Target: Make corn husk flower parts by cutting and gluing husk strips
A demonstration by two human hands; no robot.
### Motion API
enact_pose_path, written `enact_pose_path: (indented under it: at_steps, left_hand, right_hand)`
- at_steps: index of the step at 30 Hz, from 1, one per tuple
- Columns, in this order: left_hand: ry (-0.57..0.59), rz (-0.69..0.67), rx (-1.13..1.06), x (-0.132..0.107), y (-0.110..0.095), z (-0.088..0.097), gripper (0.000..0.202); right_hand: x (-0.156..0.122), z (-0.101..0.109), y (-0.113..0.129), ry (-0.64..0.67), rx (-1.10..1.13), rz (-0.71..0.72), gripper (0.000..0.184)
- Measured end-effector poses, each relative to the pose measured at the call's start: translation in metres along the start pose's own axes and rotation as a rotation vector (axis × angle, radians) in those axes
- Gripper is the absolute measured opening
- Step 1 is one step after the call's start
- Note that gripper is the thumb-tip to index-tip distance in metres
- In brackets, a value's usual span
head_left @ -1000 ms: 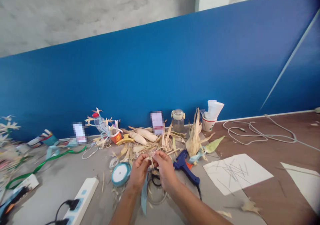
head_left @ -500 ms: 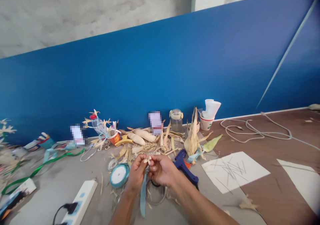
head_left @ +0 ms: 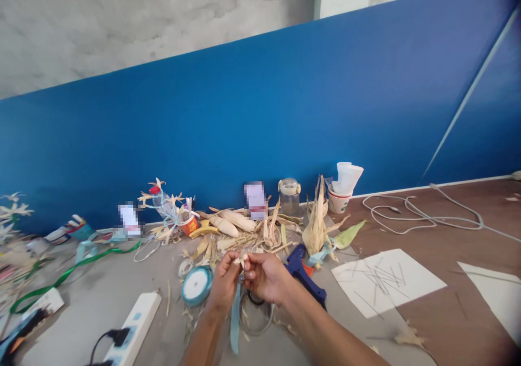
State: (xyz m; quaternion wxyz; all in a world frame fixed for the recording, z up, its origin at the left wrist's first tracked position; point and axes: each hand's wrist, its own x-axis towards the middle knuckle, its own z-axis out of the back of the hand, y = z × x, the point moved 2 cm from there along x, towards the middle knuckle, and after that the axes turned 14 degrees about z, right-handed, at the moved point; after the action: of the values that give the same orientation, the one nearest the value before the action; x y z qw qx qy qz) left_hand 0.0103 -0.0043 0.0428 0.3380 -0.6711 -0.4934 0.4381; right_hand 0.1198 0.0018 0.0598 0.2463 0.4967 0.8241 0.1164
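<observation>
Item: small flower-shaped piece, pale, husk-like; held up between both hands, over the bench.

Grip, left hand: thumb and finger pinching one side of the piece. Grip, right hand: pinching the opposite side, other fingers curled beneath.

Step, as judged: fine finger work on the petals, probably shaping. The next move seems to call for a light, steady pinch; the piece looks thin and easily torn.

Obscured: whatever lies under the petals, behind fingers; upper end of the light-blue ribbon strip; part of the blue glue gun, overlapped by the right hand.

Cut off: power strip, lower edge.

Illegible: phone screen, pixelated.
</observation>
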Motion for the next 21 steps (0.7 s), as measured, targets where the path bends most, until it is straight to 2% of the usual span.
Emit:
enact_pose_path:
  at_steps: [5, 10, 13, 16, 19, 21]
  left_hand:
    - [0.018, 0.027, -0.041, -0.001, -0.002, -0.001, 0.028]
    - [0.015, -0.001, -0.041, 0.001, -0.002, 0.000, 0.028]
    - [0.038, 0.007, -0.047, 0.001, -0.003, 0.000, 0.028]
    - [0.065, 0.023, -0.031, -0.001, -0.003, 0.001, 0.028]
    - [0.099, 0.042, 0.005, 0.000, -0.003, 0.002, 0.030]
    - [0.115, 0.046, 0.023, 0.000, -0.002, 0.003, 0.031]
  right_hand:
    - [0.002, 0.003, 0.005, -0.049, -0.008, 0.066, 0.032]
    - [0.001, 0.003, 0.021, -0.110, -0.095, 0.269, 0.031]
    - [-0.004, 0.001, 0.030, -0.096, -0.274, 0.443, 0.026]
    - [-0.009, -0.003, 0.035, -0.008, -0.548, 0.595, 0.023]
    - [-0.010, -0.006, 0.034, 0.134, -0.719, 0.591, 0.019]
    - [-0.008, -0.006, 0.033, 0.158, -0.785, 0.593, 0.015]
